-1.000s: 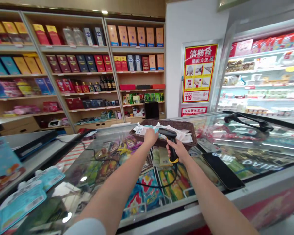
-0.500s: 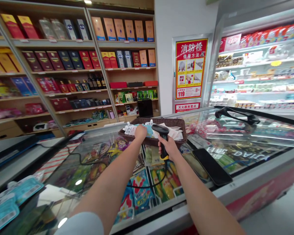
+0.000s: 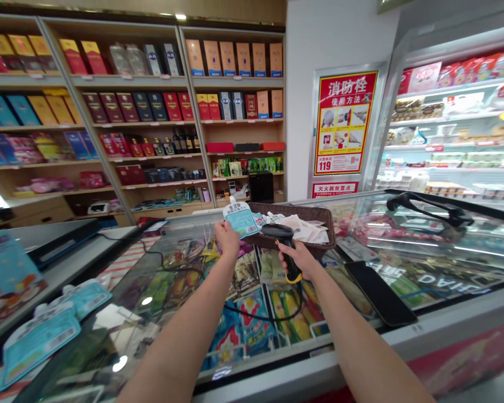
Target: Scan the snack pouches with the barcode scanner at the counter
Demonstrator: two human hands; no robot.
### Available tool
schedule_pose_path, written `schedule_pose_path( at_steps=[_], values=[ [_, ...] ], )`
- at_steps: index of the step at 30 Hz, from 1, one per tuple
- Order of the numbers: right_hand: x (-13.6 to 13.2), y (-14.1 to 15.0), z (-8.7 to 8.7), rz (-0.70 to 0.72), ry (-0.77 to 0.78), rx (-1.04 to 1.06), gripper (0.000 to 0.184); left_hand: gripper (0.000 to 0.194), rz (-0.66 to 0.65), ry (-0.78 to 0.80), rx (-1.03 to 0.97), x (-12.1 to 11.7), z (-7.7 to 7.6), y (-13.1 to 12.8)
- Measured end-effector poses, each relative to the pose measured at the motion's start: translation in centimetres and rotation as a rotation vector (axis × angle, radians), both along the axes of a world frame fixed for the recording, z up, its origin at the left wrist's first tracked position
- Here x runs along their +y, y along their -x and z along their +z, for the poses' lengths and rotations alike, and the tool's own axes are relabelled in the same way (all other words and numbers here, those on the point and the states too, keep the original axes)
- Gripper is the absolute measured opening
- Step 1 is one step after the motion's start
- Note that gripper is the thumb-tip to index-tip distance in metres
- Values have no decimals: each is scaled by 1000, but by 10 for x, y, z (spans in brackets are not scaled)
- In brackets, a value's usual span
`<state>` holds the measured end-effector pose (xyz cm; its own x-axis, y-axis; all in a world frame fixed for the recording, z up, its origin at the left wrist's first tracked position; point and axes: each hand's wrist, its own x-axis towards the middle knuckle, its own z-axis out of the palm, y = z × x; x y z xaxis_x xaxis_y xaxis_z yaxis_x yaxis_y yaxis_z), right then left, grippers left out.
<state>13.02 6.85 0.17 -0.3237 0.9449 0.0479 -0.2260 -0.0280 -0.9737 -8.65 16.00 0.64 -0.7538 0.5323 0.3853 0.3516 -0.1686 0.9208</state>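
Note:
My left hand (image 3: 227,238) grips a spouted pouch (image 3: 240,220), blue and white with a barcode at its lower right, tilted above the left end of a brown wicker basket (image 3: 273,242). Wrapped round the handle of a black and yellow barcode scanner (image 3: 292,263) is my right hand (image 3: 301,258). The scanner's head points left toward the pouch, a small distance apart from it. White packets (image 3: 306,228) and other pouches lie in the basket. The scanner's black cable (image 3: 273,320) curves down and left over the freezer's glass top.
Two similar blue pouches (image 3: 42,338) lie at the left on the glass freezer top (image 3: 151,313). A black phone-like slab (image 3: 380,294) rests on the right edge. Behind it is a black handle-shaped object (image 3: 428,210). Shelves of boxes (image 3: 143,106) and a lit fridge (image 3: 457,134) stand beyond.
My left hand has lifted a pouch out of the basket and drawn it left, its barcode now showing. My right hand still holds the scanner. The view swung right, then back left.

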Motion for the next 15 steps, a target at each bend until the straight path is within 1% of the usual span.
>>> schedule_pose_path(
  at_steps=[3,6,10,15],
  values=[
    [-1,0,-3,57,6,-62,43,17,7,19,51,-20,-4,1],
    [-1,1,-7,85,12,-129,42,17,-8,26,92,-30,-5,0],
    [0,2,-11,88,25,-169,42,16,-40,78,104,-33,-7,-3],
    [3,2,-15,84,27,-165,41,14,-54,144,117,-35,-12,-4]
  ],
)
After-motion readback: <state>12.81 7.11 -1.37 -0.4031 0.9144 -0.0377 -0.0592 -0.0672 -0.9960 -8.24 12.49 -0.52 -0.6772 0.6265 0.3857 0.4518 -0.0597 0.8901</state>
